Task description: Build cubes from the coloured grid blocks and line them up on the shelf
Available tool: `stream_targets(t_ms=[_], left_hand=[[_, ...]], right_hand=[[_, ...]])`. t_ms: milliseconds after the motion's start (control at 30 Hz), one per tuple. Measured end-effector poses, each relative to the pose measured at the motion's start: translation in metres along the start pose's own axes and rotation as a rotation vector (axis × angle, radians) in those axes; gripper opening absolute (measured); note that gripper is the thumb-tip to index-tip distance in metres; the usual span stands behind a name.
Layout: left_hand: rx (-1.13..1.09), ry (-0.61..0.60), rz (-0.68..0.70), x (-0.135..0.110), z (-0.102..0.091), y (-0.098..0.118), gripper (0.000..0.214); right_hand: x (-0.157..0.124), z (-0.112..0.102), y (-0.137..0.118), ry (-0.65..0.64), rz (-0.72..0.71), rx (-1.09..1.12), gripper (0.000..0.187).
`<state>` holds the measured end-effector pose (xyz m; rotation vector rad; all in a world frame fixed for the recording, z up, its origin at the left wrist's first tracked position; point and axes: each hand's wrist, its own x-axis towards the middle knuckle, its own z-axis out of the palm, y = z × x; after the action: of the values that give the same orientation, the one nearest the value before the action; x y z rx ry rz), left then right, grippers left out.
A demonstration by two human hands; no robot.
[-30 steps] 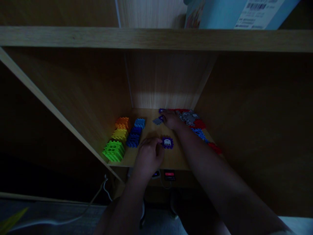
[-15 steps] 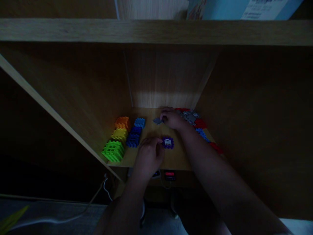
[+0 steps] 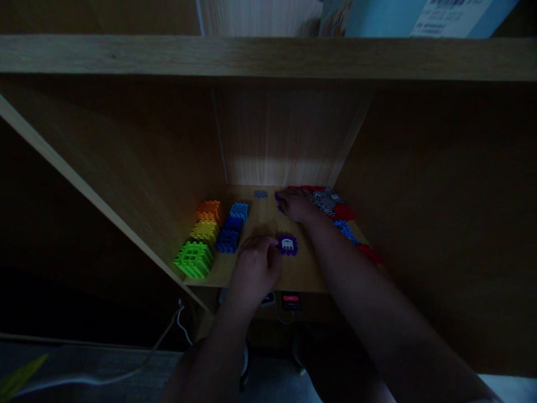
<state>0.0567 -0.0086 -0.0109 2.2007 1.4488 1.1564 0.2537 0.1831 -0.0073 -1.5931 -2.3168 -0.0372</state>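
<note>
Purple tile (image 3: pixel 287 244), centre frame on shelf (image 3: pixel 260 225), is pinched by left hand (image 3: pixel 255 268). Right hand (image 3: pixel 298 206) is curled at loose pieces (image 3: pixel 328 200) above; grip cannot be told. Box label (image 3: pixel 444 15) upper right: unreadable.

The wooden shelf board (image 3: pixel 264 221) carries five built cubes on its left side: a green cube (image 3: pixel 194 259), a yellow cube (image 3: pixel 205 230) and an orange cube (image 3: pixel 210 210) in one row, with a dark blue cube (image 3: pixel 229 239) and a light blue cube (image 3: pixel 239 210) just beside them. A purple tile (image 3: pixel 287 244) lies flat near the front edge, and a small grey-blue tile (image 3: pixel 260 194) lies near the back wall. Along the right side lies a heap of loose tiles (image 3: pixel 338 211) in red, grey and blue.
</note>
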Motion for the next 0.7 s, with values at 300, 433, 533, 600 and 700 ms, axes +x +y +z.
stream_targets(t_ms=[300,433,533,600,700], left_hand=[[0.006,0.006,-0.001,0.000,-0.001,0.001,0.020],[0.002,0.002,-0.004,0.000,0.000,-0.001,0.020],[-0.009,0.000,-0.013,0.000,0.000,-0.001,0.020],[-0.019,0.004,-0.012,0.000,0.000,-0.002,0.020],[-0.023,0.007,-0.004,0.000,-0.001,-0.002,0.021]], right_hand=[[-0.004,-0.014,-0.012,-0.071,-0.173,0.105,0.035],[-0.011,-0.025,-0.016,-0.103,-0.231,0.139,0.035],[-0.017,-0.036,-0.016,-0.105,-0.205,0.123,0.045],[-0.021,-0.044,-0.013,-0.107,-0.151,0.091,0.050],[-0.026,-0.052,-0.010,-0.135,-0.061,0.045,0.048]])
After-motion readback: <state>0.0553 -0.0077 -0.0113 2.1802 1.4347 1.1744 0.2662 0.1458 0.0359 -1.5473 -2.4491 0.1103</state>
